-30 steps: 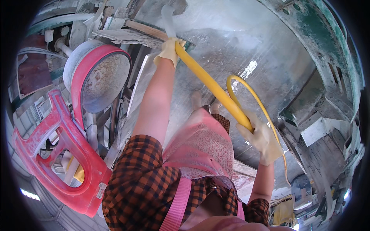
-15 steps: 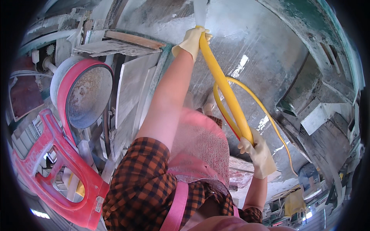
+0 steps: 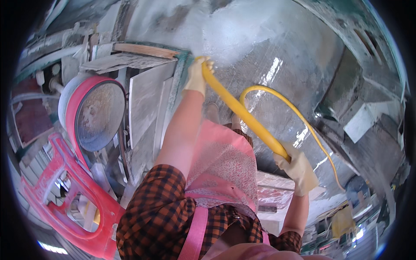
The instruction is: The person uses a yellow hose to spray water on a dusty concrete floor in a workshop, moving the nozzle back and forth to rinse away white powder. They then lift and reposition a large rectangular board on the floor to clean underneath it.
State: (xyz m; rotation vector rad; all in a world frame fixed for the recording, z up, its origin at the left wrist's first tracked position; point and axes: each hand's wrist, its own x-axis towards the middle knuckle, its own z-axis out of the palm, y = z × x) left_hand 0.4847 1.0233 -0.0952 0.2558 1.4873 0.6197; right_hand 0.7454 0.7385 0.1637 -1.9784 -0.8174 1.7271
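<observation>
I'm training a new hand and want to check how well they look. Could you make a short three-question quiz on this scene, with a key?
1. Multiple choice: what colour is the thick hose held by the left hand and the right hand?
A) Green
B) Yellow
C) Black

2. True or false: the red plastic piece is on the person's left.

3. Short answer: what do both hands wear?

Key:
1. B
2. True
3. Cream-coloured gloves
</observation>
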